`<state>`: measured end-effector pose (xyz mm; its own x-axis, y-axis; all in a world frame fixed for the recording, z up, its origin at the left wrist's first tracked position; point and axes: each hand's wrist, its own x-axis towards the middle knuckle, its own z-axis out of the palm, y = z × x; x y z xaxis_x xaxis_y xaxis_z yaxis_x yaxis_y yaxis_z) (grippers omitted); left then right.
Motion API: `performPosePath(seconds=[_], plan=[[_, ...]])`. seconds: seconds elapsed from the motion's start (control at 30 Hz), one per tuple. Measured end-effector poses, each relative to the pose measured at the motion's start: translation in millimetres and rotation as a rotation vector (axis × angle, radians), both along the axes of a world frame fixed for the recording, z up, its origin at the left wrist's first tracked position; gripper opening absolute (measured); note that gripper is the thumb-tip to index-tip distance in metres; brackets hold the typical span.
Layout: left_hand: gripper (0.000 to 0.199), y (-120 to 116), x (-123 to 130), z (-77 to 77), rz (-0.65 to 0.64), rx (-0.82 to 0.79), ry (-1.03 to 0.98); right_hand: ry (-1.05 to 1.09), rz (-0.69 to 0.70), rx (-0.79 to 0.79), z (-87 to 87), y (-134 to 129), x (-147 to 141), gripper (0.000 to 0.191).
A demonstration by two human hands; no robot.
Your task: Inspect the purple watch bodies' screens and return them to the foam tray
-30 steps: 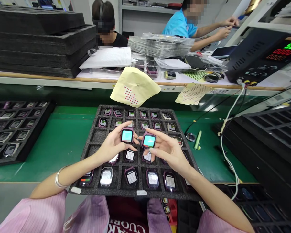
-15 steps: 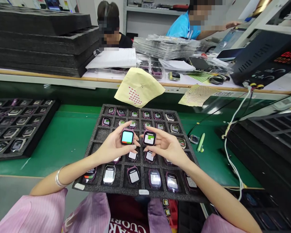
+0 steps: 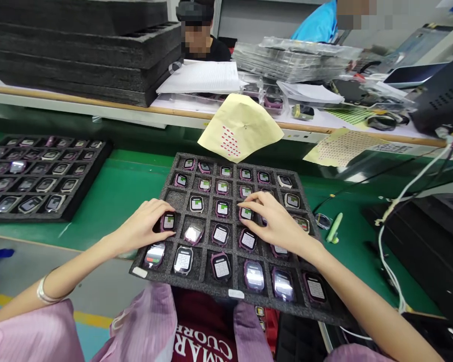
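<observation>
A black foam tray (image 3: 232,293) with a grid of compartments lies before me, with smartwatches in most of its compartments. At its left side, my left hand (image 3: 151,221) has thumb and fingers round the edges of a purple-framed smartwatch (image 3: 168,221), whose lit screen shows white and green. Over the tray's middle, my right hand (image 3: 274,216) pinches another smartwatch (image 3: 246,213) in its compartment, its fingers hiding part of the case. Just below that lies a purple smartwatch (image 3: 248,240). A smartwatch with a glaring screen (image 3: 194,233) sits right of my left hand.
A second watch tray (image 3: 71,213) lies on the green mat at left. Stacked foam trays (image 3: 136,75), papers (image 3: 204,78) and clear plastic trays (image 3: 287,60) fill the shelf. Yellow sheets (image 3: 245,125) overhang its edge. White cables (image 3: 388,251) hang at right. People sit beyond.
My hands have moved apart and down from above the tray's middle, each bringing a smartwatch to a compartment. The left went left, the right went right. The view has turned left.
</observation>
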<state>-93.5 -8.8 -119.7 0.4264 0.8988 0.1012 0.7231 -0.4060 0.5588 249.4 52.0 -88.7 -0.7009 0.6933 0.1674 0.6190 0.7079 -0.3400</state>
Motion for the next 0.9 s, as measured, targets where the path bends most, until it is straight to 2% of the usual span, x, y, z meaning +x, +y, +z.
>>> performPosePath(seconds=[0.1,0.23,0.33,0.43,0.5,0.6,0.73,0.9], plan=[[0.036,0.8,-7.5,-1.7,-0.038,0.05,0.149,-0.097,0.058,-0.011,1.2,-21.4,-25.5,0.025],[0.032,1.6,12.7,12.9,-0.138,0.139,0.238,-0.333,0.024,0.025,-7.7,-34.5,-53.5,0.047],[0.028,7.1,38.5,25.3,-0.292,0.155,0.344,-0.366,0.035,0.006,-10.1,-31.4,-56.1,0.05],[0.02,17.7,56.7,31.5,-0.421,0.118,0.455,-0.329,0.062,-0.048,-8.1,-28.5,-50.5,0.035],[0.015,24.7,61.5,33.2,-0.508,0.068,0.503,-0.331,0.041,-0.039,-7.7,-29.8,-49.2,0.03],[0.018,30.9,62.1,33.8,-0.596,0.026,0.524,-0.387,-0.008,0.039,-9.8,-33.2,-54.3,0.037],[0.029,32.4,60.5,27.0,-0.554,0.009,0.442,-0.435,-0.01,0.066,-12.5,-33.0,-63.1,0.039],[0.04,28.2,57.2,14.5,-0.323,-0.136,0.109,-0.359,-0.013,0.057,-11.2,-33.1,-60.0,0.037]])
